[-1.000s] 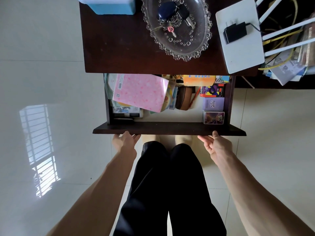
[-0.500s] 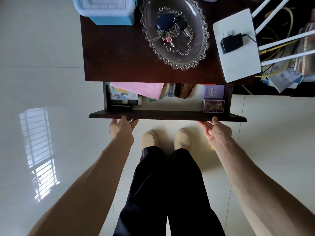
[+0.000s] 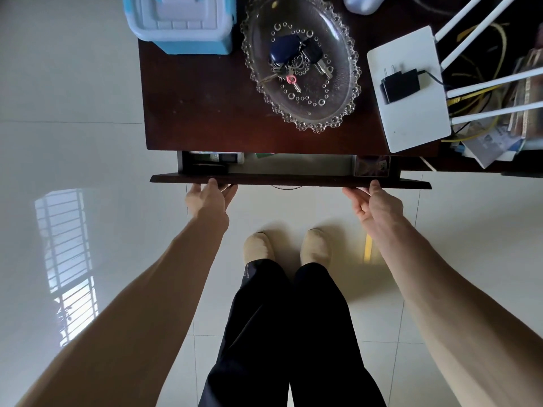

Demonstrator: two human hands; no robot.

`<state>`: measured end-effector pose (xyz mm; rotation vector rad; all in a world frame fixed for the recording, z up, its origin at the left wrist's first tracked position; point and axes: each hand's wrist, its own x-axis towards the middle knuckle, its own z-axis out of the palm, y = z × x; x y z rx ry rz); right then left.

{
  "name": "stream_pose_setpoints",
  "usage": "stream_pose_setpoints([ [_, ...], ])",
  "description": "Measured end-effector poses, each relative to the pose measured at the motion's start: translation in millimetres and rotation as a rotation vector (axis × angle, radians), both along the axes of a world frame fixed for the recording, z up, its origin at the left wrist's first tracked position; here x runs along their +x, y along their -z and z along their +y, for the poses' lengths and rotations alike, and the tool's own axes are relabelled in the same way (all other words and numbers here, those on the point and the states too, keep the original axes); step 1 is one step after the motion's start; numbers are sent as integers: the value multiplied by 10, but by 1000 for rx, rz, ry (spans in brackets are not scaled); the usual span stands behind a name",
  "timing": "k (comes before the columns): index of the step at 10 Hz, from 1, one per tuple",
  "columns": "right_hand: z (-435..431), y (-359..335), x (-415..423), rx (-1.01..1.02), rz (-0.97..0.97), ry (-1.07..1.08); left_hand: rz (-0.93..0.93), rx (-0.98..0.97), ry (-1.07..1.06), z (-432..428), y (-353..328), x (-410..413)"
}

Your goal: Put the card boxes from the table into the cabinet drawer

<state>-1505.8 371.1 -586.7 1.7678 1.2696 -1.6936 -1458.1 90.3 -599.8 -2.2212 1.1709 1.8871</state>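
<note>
Head view shows our left hand (image 3: 209,198) and right hand (image 3: 373,202) flat and open against the drawer (image 3: 289,180) front, gripping nothing. One card box (image 3: 371,165) sits at its right end, barely visible under the surface (image 3: 205,113); no card boxes lie on top. We judge closing is in hand: press evenly with both palms so it slides straight, keeping fingertips off the top edge.

No legible text anywhere. Card box (image 3: 372,165) in the drawer (image 3: 291,181) at 1 o'clock shows printed artwork only; papers (image 3: 487,142) at 2 o'clock too blurred to read.
</note>
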Motion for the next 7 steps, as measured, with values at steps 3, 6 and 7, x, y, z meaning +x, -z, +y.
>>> stream_pose_setpoints([
  [3, -43, -58, -245, -79, 95, 69, 61, 10, -91, -44, -175, -302],
  [6, -125, -188, -451, -180, 120, -2, 80, 7, 83, -135, -310, -488],
  [7, -94, -375, -334, -212, 164, -103, 98, 31, 103, -139, -332, -374],
])
